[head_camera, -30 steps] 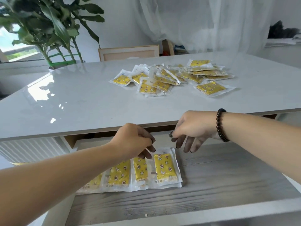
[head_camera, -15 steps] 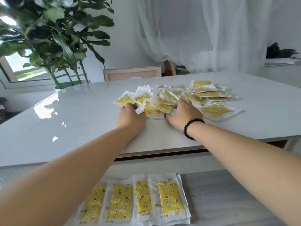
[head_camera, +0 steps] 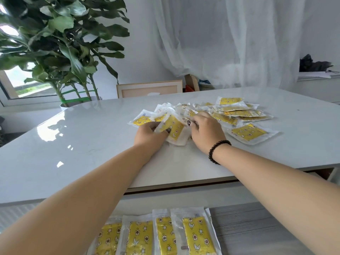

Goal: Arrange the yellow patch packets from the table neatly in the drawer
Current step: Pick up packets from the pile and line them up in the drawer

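Where curtain (head_camera: 230, 43) hangs, packets (head_camera: 239, 115) litter the glossy table (head_camera: 73, 144).

The table (head_camera: 73, 144) lies bare to the left of my left hand (head_camera: 147, 136) and along its near edge under my forearms. The packet heap (head_camera: 230, 115) crowds the space beyond and to the right of my right hand (head_camera: 206, 132). In the drawer (head_camera: 257, 227), a row of packets (head_camera: 165, 236) fills the left part; grey boards lie bare on the right.
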{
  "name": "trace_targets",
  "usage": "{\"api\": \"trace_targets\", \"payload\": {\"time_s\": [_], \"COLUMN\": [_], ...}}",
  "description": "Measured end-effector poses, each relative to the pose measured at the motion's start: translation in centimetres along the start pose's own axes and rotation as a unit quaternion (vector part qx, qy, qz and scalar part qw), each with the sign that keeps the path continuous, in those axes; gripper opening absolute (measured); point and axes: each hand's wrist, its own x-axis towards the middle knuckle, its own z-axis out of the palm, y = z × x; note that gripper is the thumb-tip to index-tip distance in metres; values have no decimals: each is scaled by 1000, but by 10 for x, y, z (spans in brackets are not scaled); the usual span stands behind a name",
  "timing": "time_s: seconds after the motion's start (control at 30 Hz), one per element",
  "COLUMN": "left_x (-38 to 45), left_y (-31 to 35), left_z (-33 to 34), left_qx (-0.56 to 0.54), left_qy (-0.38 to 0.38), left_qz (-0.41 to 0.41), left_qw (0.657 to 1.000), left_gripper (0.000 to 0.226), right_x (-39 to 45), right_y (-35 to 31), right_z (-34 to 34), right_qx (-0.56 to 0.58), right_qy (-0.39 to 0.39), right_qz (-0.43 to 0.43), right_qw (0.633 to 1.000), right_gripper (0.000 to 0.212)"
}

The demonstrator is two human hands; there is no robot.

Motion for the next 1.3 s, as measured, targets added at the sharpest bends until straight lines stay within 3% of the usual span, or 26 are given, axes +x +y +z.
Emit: {"api": "trace_targets", "payload": {"time_s": [0.13, 0.3, 0.53, 0.63, 0.73, 0.87, 1.0, 1.07, 1.17, 1.23, 1.3], "left_x": [0, 0, 7, 8, 6, 4, 2, -4, -14, -17, -16], "left_y": [0, 2, -1, -2, -1, 0, 5, 9, 10, 10, 10], "left_z": [-4, -6, -7, -7, -6, -6, -3, -1, 4, 6, 7], "left_qx": [-115, -204, -203, -197, -181, -156, -145, -143, -135, -45, 70], "left_qy": [43, 92, 131, 151, 180, 219, 166, 96, -38, -80, -55], "left_qz": [-20, -35, -51, -48, -41, -34, 1, 43, 112, 158, 190], "left_qw": [992, 974, 969, 967, 966, 963, 975, 984, 984, 983, 978], "left_gripper": [11, 10, 20, 17, 20, 28, 22, 12, 17, 24, 28], "right_x": [-5, -4, -2, -1, -1, -2, -3, -3, -3, -3, -3], "right_y": [0, 2, 4, 7, 11, 10, 10, 9, 8, 8, 8], "right_z": [-2, -3, -11, -12, -12, -17, -19, -18, -15, -15, -15], "right_qx": [92, 153, 221, 209, 220, 294, 315, 308, 304, 303, 289], "right_qy": [19, 25, 68, 33, 3, -3, -8, -12, -5, 4, 18], "right_qz": [-76, -41, 74, 104, 104, 140, 136, 123, 123, 121, 109], "right_qw": [993, 987, 970, 972, 970, 946, 939, 943, 945, 945, 951], "right_gripper": [15, 21, 25, 23, 43, 36, 27, 28, 32, 31, 33]}}
